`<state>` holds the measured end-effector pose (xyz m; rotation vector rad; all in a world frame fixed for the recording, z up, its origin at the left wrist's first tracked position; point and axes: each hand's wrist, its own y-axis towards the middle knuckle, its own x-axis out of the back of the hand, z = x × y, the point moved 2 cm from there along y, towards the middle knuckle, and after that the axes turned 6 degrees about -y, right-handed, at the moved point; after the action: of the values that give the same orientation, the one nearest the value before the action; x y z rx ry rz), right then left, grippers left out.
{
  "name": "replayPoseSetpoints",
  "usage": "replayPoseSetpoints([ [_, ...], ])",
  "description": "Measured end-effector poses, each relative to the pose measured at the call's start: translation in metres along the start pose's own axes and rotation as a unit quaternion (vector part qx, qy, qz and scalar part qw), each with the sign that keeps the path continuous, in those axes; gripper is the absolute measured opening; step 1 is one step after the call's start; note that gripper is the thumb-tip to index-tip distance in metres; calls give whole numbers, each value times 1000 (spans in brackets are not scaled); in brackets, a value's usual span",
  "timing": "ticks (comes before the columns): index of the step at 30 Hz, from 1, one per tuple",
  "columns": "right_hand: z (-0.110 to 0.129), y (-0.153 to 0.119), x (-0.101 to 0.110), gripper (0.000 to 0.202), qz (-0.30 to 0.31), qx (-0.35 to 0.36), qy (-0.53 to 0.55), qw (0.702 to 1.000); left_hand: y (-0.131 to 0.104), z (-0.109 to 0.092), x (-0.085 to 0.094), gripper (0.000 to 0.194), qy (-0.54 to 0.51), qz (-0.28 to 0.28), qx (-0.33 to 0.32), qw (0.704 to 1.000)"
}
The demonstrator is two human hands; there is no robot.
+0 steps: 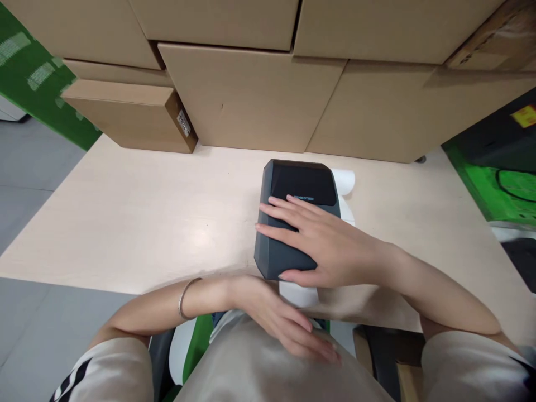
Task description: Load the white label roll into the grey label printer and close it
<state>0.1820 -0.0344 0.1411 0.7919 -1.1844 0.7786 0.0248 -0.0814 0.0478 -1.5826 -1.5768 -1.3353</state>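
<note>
A dark grey label printer (268,254) with a glossy black panel stands on the table. My right hand (330,240) lies across its top, fingers spread and flat, touching the cover. From the near side of the printer a white strip of label paper (298,296) sticks out toward me. Just in front of the table edge is my left hand (276,318), by the strip and close to my body. Its fingers are stretched out, a little blurred, with nothing seen in them. A bracelet (184,298) circles the left wrist.
Cardboard boxes (251,100) are stacked along the back of the table (138,223). A flatter box (129,117) with a label stands at the back left. White paper rolls (345,181) sit behind the printer's right side. Below the table edge, a dark chair is partly visible.
</note>
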Motion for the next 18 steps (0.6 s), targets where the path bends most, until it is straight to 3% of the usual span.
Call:
replayPoseSetpoints([
  [3,0,0,-11,72,-1,5,11,1000,7,2,-1,57,-103,-11,53,993],
  [5,0,-2,-14,69,-8,8,8,1000,10,1,-1,52,-123,-23,40,991],
  [8,0,-5,-19,69,-17,6,5,1000,10,-5,2,49,-23,-61,-93,994],
  [11,2,-6,-24,70,-27,-2,4,1000,8,-9,10,43,163,-127,-218,954],
  [14,3,-5,-26,72,-34,-6,4,999,8,-9,16,38,242,-170,-243,924],
  [18,4,-3,-26,77,-28,-8,8,1000,7,-8,13,27,198,-200,-229,932],
])
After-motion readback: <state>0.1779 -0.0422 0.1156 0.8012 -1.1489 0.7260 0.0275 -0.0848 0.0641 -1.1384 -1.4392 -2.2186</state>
